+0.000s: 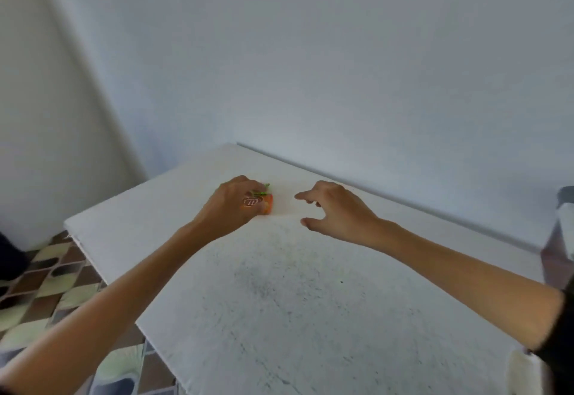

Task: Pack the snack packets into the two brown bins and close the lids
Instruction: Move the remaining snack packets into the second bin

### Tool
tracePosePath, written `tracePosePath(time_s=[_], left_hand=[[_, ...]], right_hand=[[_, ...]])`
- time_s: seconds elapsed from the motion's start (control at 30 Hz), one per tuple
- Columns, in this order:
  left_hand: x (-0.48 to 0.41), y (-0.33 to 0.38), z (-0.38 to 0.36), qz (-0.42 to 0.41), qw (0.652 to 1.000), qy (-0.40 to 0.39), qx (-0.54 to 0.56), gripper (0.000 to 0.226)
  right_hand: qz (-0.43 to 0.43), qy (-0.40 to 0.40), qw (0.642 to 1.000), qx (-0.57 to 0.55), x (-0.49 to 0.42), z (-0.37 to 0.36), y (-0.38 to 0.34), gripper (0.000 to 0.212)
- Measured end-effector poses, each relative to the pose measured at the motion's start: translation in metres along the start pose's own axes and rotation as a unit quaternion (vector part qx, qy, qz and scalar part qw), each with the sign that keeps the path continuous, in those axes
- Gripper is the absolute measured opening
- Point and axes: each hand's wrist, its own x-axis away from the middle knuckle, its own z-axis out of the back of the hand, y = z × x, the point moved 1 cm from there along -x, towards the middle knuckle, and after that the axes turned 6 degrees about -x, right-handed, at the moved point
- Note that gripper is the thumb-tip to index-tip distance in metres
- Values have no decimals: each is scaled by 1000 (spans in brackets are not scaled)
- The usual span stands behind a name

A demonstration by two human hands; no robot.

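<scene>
White table by wall, left hand clamped on orange snack packet, logo blurred, perhaps unreadable, right hand spread, empty

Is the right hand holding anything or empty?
Empty. The right hand hovers over the white table with fingers spread and nothing between them; only the left hand covers the orange snack packet.

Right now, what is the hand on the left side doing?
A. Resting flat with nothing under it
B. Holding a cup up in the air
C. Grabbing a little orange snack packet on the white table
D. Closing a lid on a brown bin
C: the left hand has its fingers curled over a small orange snack packet lying on the white table, while the right hand hovers open beside it, holding nothing.
</scene>
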Motion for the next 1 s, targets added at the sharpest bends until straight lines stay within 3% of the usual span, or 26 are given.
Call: tracePosePath(time_s=[0.27,0.4,0.53,0.73,0.87,1.0], left_hand=[[-62,-122,-34,140,989,-16,41,43],[-92,-161,-53,137,986,-81,52,49],[-108,-178,-72,117,977,-166,68,45],[-115,-191,-78,95,990,-100,32,42],[-113,-196,-76,106,991,-81,-27,44],[-116,-193,-71,93,990,-95,-57,55]], right_hand=[[-8,-71,997,-34,-117,-78,16,61],[-62,-89,991,-77,-143,-114,40,71],[-69,-54,989,-116,-151,-133,54,75],[-58,-9,982,-182,-156,-134,54,68],[-41,-58,988,-134,-138,-122,62,67],[-59,-164,983,-49,-123,-106,75,78]])
